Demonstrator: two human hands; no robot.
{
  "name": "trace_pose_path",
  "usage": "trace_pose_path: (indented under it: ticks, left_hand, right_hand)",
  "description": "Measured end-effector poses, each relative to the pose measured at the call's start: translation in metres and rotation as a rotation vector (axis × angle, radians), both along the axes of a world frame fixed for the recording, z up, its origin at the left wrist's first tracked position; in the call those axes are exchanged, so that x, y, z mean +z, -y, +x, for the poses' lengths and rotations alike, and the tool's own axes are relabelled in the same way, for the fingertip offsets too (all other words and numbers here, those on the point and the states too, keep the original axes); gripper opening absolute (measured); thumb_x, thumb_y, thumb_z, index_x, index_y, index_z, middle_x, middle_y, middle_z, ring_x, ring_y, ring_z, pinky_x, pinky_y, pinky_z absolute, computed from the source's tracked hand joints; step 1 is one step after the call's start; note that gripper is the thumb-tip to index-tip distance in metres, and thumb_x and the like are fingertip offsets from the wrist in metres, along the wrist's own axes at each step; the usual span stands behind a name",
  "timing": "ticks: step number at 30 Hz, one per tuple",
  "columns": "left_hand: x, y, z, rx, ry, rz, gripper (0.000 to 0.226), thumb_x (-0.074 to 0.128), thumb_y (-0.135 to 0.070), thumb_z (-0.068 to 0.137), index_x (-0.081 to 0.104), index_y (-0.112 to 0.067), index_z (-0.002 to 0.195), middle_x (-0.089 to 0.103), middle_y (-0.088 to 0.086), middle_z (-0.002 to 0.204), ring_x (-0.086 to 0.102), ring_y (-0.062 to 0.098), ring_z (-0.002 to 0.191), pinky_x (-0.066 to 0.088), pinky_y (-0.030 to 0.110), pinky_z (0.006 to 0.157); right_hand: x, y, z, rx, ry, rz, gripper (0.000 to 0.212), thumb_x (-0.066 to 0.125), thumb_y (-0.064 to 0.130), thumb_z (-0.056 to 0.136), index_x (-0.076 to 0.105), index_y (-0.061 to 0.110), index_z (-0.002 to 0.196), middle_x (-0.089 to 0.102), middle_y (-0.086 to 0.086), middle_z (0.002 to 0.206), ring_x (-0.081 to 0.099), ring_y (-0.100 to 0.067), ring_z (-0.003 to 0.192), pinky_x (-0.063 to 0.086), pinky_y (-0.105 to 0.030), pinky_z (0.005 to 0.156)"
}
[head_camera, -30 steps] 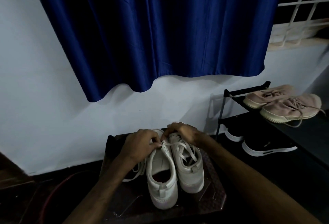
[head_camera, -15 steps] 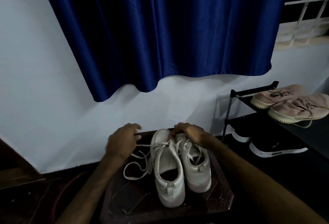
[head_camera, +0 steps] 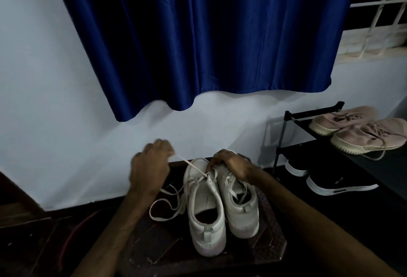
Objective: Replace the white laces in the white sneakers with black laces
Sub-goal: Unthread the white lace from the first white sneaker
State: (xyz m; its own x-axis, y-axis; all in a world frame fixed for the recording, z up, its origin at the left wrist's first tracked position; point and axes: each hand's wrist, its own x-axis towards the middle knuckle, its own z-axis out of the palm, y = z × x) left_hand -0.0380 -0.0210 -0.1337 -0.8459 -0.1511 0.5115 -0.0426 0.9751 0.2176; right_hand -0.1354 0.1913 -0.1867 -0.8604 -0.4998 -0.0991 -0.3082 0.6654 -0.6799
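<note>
The white sneakers [head_camera: 207, 217] sit side by side on the dark surface [head_camera: 165, 261]. The right hand [head_camera: 230, 163] grips their front ends to hold them down. The left hand [head_camera: 152, 166] has moved up and away, pinching the white lace [head_camera: 191, 165] and pulling it tight. The lace is coming out. I see no black laces yet.

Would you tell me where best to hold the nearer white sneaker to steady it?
Probably the nearer white sneaker's heel collar, from above, near side: its opening faces up and its heel points toward the person, while the white lace and right hand crowd the toe end.
</note>
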Motion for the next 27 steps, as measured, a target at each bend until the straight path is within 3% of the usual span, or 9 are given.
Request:
trace_pose_path:
  ticks: [2, 4, 7, 11, 15, 18, 22, 24, 27]
  left_hand:
    - [0.009, 0.025, 0.002, 0.174, -0.097, 0.275, 0.012, 0.058, -0.017, 0.094, 0.067, -0.024, 0.094, 0.068, -0.006, 0.102, 0.064, 0.025, 0.095, 0.042, 0.034, 0.074]
    - [0.006, 0.042, 0.001, 0.252, -0.029, 0.396, 0.01, 0.06, -0.021, 0.094, 0.067, -0.026, 0.089, 0.071, -0.005, 0.102, 0.064, 0.026, 0.094, 0.04, 0.032, 0.075]
    - [-0.01, 0.032, -0.002, 0.082, 0.211, 0.272, 0.009, 0.066, -0.024, 0.089, 0.064, -0.032, 0.085, 0.069, -0.008, 0.103, 0.063, 0.021, 0.099, 0.047, 0.033, 0.081]
    - [-0.013, -0.013, -0.003, -0.282, 0.337, 0.257, 0.015, 0.068, -0.031, 0.087, 0.071, -0.033, 0.102, 0.065, -0.017, 0.107, 0.061, 0.007, 0.097, 0.047, 0.029, 0.085]
    - [-0.019, -0.039, -0.006, -0.279, 0.44, 0.108, 0.013, 0.065, -0.039, 0.086, 0.071, -0.03, 0.095, 0.068, -0.012, 0.102, 0.062, 0.011, 0.102, 0.047, 0.03, 0.085]
    - [-0.019, -0.04, -0.009, -0.226, 0.398, -0.03, 0.021, 0.06, -0.044, 0.089, 0.068, -0.025, 0.093, 0.065, -0.009, 0.102, 0.062, 0.014, 0.099, 0.048, 0.032, 0.081]
    - [-0.008, -0.028, 0.002, -0.154, 0.22, -0.233, 0.018, 0.051, -0.039, 0.096, 0.061, -0.025, 0.1, 0.056, -0.007, 0.105, 0.061, 0.016, 0.097, 0.049, 0.035, 0.075]
    - [0.004, -0.014, 0.01, -0.058, 0.075, -0.136, 0.011, 0.053, -0.029, 0.096, 0.062, -0.023, 0.097, 0.056, -0.007, 0.101, 0.063, 0.018, 0.091, 0.048, 0.035, 0.069]
    - [0.018, 0.012, 0.015, 0.133, -0.048, 0.195, 0.011, 0.057, -0.03, 0.096, 0.063, -0.023, 0.089, 0.059, -0.008, 0.098, 0.062, 0.021, 0.086, 0.039, 0.033, 0.069]
  right_hand:
    - [0.0, 0.0, 0.001, 0.012, -0.017, -0.012, 0.057, 0.017, 0.049, 0.086, 0.074, 0.045, 0.089, 0.062, 0.017, 0.111, 0.053, 0.001, 0.105, 0.033, -0.032, 0.103]
    - [0.003, 0.0, 0.004, 0.005, -0.007, -0.028, 0.056, 0.018, 0.045, 0.088, 0.074, 0.046, 0.086, 0.062, 0.019, 0.108, 0.053, 0.002, 0.104, 0.033, -0.03, 0.102]
    - [0.002, 0.0, 0.003, 0.0, 0.021, -0.039, 0.057, 0.018, 0.047, 0.086, 0.075, 0.045, 0.087, 0.063, 0.02, 0.108, 0.054, 0.001, 0.105, 0.033, -0.032, 0.105]
    - [-0.004, 0.002, -0.001, -0.053, 0.044, -0.067, 0.059, 0.02, 0.054, 0.081, 0.075, 0.034, 0.09, 0.065, 0.015, 0.104, 0.056, 0.001, 0.102, 0.037, -0.034, 0.102]
    - [-0.001, 0.001, 0.004, -0.049, 0.007, -0.031, 0.054, 0.021, 0.053, 0.084, 0.073, 0.041, 0.086, 0.062, 0.015, 0.106, 0.055, -0.002, 0.104, 0.035, -0.025, 0.099]
    - [0.002, 0.0, 0.005, -0.01, -0.06, 0.011, 0.055, 0.015, 0.053, 0.082, 0.07, 0.051, 0.082, 0.06, 0.015, 0.109, 0.053, -0.002, 0.107, 0.034, -0.029, 0.102]
    - [-0.001, 0.002, 0.0, -0.055, 0.025, -0.066, 0.064, 0.016, 0.058, 0.073, 0.075, 0.036, 0.085, 0.064, 0.015, 0.104, 0.056, -0.003, 0.102, 0.037, -0.035, 0.103]
    - [0.0, 0.002, 0.002, -0.054, 0.03, -0.071, 0.063, 0.017, 0.058, 0.073, 0.075, 0.035, 0.084, 0.064, 0.018, 0.102, 0.056, -0.002, 0.102, 0.036, -0.031, 0.102]
    - [0.002, 0.001, 0.005, -0.042, 0.063, -0.127, 0.052, 0.025, 0.045, 0.087, 0.075, 0.038, 0.075, 0.063, 0.02, 0.098, 0.056, -0.002, 0.101, 0.033, -0.015, 0.095]
